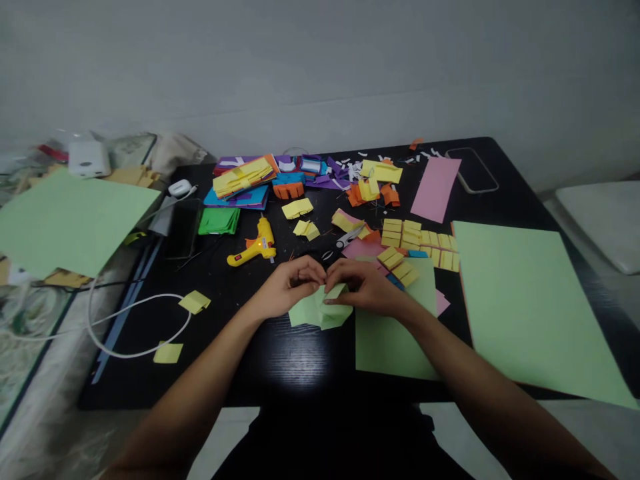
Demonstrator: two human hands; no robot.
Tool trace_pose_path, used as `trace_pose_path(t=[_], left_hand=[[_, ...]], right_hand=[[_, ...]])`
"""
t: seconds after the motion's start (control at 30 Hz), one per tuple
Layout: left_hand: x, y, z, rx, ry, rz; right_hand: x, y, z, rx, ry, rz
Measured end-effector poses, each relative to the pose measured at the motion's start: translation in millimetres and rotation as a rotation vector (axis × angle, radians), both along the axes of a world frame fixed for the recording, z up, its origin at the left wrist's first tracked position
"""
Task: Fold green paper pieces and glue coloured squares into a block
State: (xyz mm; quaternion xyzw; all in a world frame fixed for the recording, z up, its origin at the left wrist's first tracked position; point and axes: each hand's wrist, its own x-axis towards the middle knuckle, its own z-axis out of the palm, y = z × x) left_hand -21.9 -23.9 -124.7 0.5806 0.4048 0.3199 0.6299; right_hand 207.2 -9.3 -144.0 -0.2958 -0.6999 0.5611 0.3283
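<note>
A creased piece of light green paper (315,312) is pinched between my two hands above the front middle of the black table. My left hand (290,283) grips its upper left part, thumb and fingers together. On the upper right edge, my right hand (363,285) pinches the paper, fingertips almost meeting those of the left. Part of the fold is hidden by the fingers. Just beyond the hands lie scissors (349,237) with dark handles. Under my right wrist rests a larger green sheet (395,343).
A yellow glue gun (255,245) lies left of centre. Folded yellow paper blocks (420,241) stand right of the scissors. A big green sheet (530,307) covers the right side. A white cable (143,355) loops at the left. A phone (471,171) lies at the back right.
</note>
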Motion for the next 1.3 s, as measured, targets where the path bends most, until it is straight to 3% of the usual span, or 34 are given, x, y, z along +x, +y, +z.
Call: trace_pose_path(t=[0.17,0.47,0.9,1.07,1.3], left_hand=[[-13,6,2.1,-0.118,-0.106,-0.069],[-10,5,-3.2,-0.165,-0.297,0.212],[-2,-2,-6.3,0.637,0.232,0.168],[1,-3,-8.4,0.753,0.297,0.192],[-1,-3,-5.6,0.791,0.336,0.167]], right_hand=[[0,0,2.3,0.052,0.007,-0.06],[-5,-2,-6.9,-0.11,0.148,-0.309],[-13,-13,-12.9,0.163,0.027,-0.473],[-13,-15,-12.6,0.206,-0.018,-0.477],[-12,-18,-4.2,0.284,-0.03,-0.44]])
